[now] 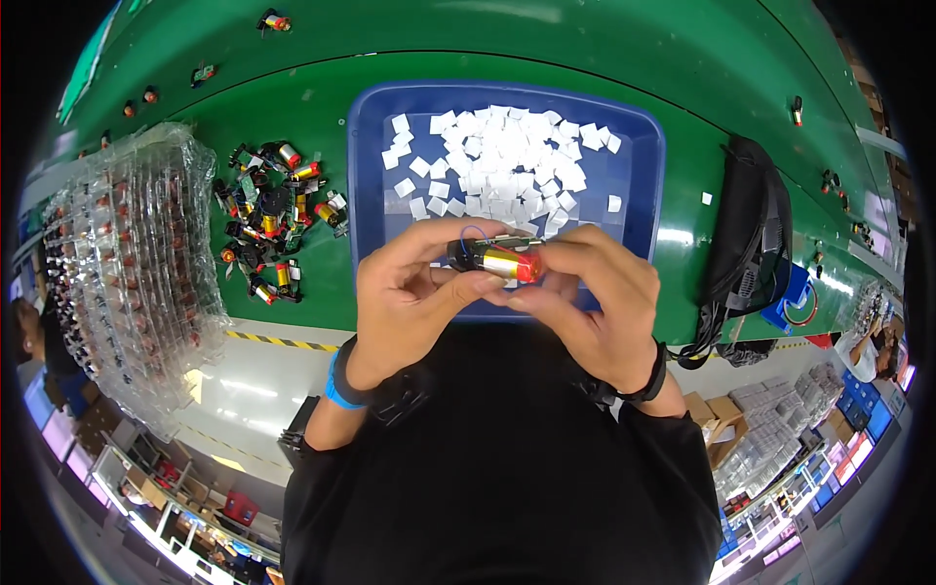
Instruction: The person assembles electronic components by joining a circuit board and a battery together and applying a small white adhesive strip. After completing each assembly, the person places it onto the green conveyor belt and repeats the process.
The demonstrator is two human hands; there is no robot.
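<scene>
Between both hands, over the near edge of a blue tray [363, 146], is a small battery assembly [502, 261] with a silver, yellow and red cell, a green circuit board along its top and a thin blue wire. My left hand [414, 288] closes on its dark left end, thumb in front. With thumb and fingers my right hand [595, 292] pinches the red end. Many small white square pads [512, 146] lie scattered and heaped in the tray.
Left of the tray lies a pile of similar battery assemblies [273, 210]. Stacked clear plastic trays [136, 253] stand at the far left. A black bag [751, 234] rests on the right of the green table [682, 127]. Loose parts [275, 21] dot the back.
</scene>
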